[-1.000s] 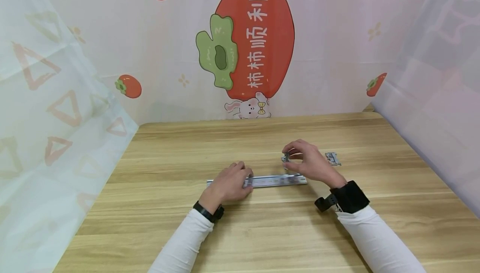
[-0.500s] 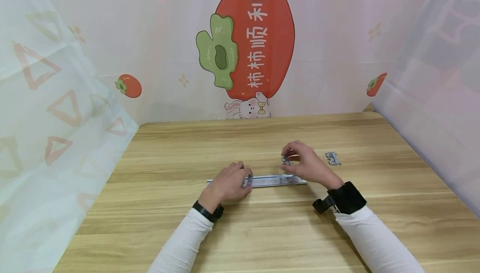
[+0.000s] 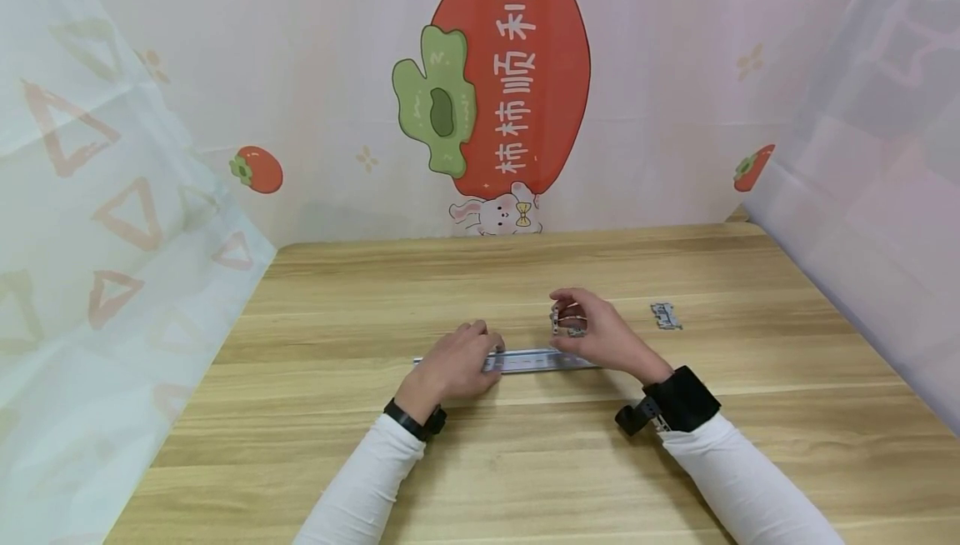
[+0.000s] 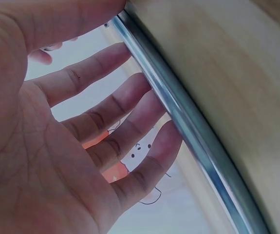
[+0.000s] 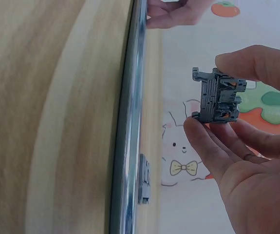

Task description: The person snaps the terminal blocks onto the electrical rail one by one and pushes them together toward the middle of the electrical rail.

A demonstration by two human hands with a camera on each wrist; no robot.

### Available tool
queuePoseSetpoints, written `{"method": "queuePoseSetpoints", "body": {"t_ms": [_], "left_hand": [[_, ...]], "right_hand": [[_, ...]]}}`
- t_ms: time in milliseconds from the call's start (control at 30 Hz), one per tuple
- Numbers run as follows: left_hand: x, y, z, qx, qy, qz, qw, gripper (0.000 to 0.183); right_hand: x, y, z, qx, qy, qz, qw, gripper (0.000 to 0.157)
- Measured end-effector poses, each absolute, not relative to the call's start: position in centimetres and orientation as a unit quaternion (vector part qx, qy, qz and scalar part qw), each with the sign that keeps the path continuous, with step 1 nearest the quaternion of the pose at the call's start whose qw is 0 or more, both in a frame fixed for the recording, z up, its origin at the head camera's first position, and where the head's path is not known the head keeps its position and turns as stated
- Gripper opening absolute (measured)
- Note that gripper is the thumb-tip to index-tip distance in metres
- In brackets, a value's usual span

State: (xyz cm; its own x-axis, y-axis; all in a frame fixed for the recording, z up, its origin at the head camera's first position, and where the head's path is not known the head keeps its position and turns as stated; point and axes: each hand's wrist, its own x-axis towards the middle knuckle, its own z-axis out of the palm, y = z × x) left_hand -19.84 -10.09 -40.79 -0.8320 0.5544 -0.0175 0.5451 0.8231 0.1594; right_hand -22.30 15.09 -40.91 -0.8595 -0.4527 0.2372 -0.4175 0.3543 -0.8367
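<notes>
A slotted metal DIN rail (image 3: 532,360) lies across the table. My left hand (image 3: 453,363) holds it near its left part, thumb on the near edge, fingertips against the far edge (image 4: 174,105). Above the rail, to the right of that hand, my right hand (image 3: 609,338) pinches a grey terminal block (image 5: 220,97) between thumb and fingertips. In the right wrist view the block is apart from the rail, with small orange spots inside its openings. Part of the rail's right end is hidden behind the right hand.
Another grey terminal block (image 3: 666,316) lies flat on the wooden table (image 3: 480,462), right of and beyond the rail. A printed curtain (image 3: 337,95) hangs along the table's back edge, and white sheets (image 3: 135,195) hang at both sides.
My right hand has shifted left above the rail with the terminal block in its grip, and the block has turned slightly. My left hand stays on the rail.
</notes>
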Motion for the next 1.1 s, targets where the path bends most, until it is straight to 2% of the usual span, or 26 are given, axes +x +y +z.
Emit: {"method": "queuePoseSetpoints", "body": {"t_ms": [400,733,1100], "left_hand": [[-19.9,-10.2,-40.7,0.278,0.956,0.079,0.041,0.034],[-19.9,-10.2,-40.6,0.279,0.956,0.081,0.041,0.036],[-20.0,-10.3,-40.6,0.284,0.954,0.081,0.044,0.034]], "right_hand": [[-21.9,14.7,-41.0,-0.252,0.826,-0.503,0.041,0.056],[-20.0,13.7,-38.3,-0.257,0.815,-0.517,0.054,0.051],[-20.2,12.8,-39.5,-0.264,0.807,-0.525,0.066,0.050]]}}
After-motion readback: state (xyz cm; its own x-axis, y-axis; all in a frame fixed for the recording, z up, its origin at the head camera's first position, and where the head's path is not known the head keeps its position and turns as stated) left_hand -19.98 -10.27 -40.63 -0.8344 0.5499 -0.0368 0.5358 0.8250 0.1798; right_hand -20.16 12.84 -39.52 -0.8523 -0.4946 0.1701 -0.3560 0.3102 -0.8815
